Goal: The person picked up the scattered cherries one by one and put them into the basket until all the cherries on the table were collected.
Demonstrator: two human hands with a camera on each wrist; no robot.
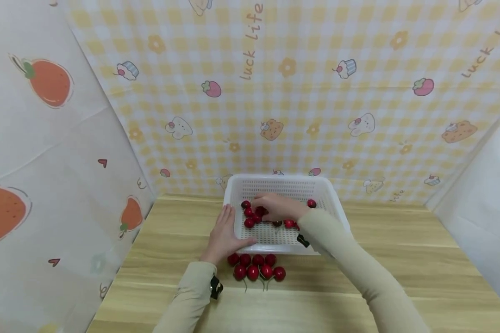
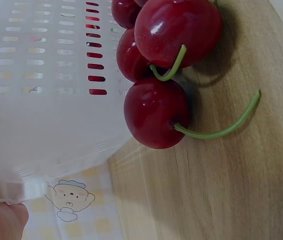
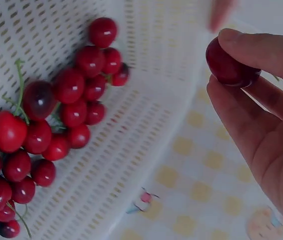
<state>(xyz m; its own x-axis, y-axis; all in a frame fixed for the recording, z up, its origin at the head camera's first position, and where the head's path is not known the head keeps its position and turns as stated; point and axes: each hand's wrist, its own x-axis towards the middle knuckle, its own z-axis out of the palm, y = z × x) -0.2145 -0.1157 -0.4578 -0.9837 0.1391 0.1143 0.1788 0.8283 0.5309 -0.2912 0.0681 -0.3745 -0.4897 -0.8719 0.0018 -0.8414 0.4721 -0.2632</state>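
Note:
Between thumb and fingers my right hand (image 1: 277, 206) pinches a dark red cherry (image 3: 229, 65), in the head view reaching over the left part of a white perforated basket (image 1: 281, 249). Other cherries (image 1: 249, 223) lie loose on the basket floor, some with green stems in the right wrist view. My left hand (image 1: 225, 236) rests on the basket's front left corner, fingers straight along the left side and thumb over the front rim. Just in front of the basket, cherries (image 1: 253, 272) sit on the table in two rows, stems pointing toward me; the left wrist view shows several up close.
The basket stands on a wood-grain table (image 1: 383, 273) near its back edge. Behind it hangs a yellow checked cloth (image 1: 250, 106) with printed cakes and strawberries. White printed cloth (image 1: 83, 152) closes off the left side.

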